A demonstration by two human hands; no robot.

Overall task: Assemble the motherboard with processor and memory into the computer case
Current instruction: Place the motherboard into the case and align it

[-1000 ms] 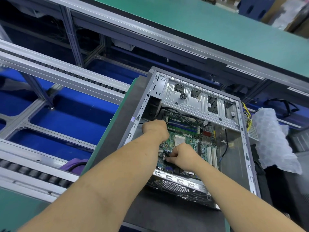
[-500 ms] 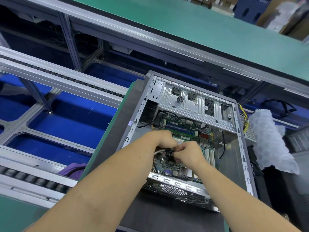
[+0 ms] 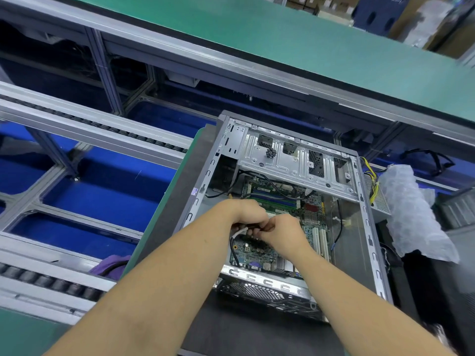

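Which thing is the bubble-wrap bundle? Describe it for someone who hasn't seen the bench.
Start at the open computer case lying on its side in the middle. Look just past its right wall, beyond the yellow and black wires. The bubble-wrap bundle is the long, pale, translucent roll there, the only soft, dimpled thing among metal and dark surfaces.

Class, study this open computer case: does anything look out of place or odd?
A small cluster of dark screws sits loose on the drive cage, and yellow and black wires spill outside the computer case wall. Nothing looks damaged.
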